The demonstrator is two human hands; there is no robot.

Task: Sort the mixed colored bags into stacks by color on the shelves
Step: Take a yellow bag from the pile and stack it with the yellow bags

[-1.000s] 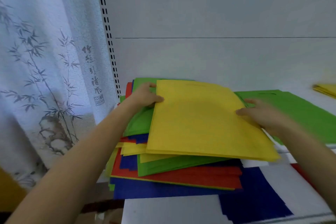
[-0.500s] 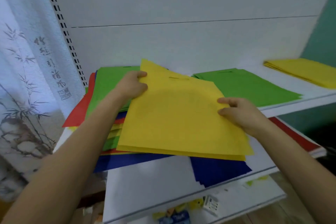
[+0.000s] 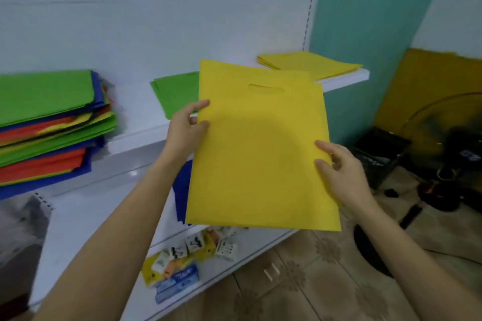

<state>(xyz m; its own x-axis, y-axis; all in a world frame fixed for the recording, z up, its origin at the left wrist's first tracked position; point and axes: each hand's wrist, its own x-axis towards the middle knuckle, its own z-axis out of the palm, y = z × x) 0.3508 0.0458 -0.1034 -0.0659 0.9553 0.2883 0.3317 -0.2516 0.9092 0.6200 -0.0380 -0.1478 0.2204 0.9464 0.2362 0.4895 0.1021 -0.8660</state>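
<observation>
I hold a flat yellow bag [image 3: 260, 154] with a cut-out handle in the air in front of the shelves. My left hand [image 3: 186, 129] pinches its left edge and my right hand [image 3: 339, 169] grips its right edge. A mixed pile of green, blue, red and yellow bags [image 3: 49, 122] lies at the left end of the upper shelf [image 3: 135, 138]. A green stack [image 3: 174, 96] sits mid-shelf, partly hidden by the held bag. At the shelf's right end lies a yellow stack [image 3: 310, 64]. A blue bag [image 3: 181, 190] on the lower shelf peeks out from behind the held one.
Small boxes and packets [image 3: 187, 258] lie on the bottom shelf. To the right stand a teal wall, a black crate [image 3: 378, 154], a dark fan [image 3: 448, 138] and a yellow sheet [image 3: 430, 78] leaning on the wall. The floor is tiled.
The yellow bag has been lifted off the mixed pile and carried right, clear of the shelf. My view has swung right, so the pile now sits at the left.
</observation>
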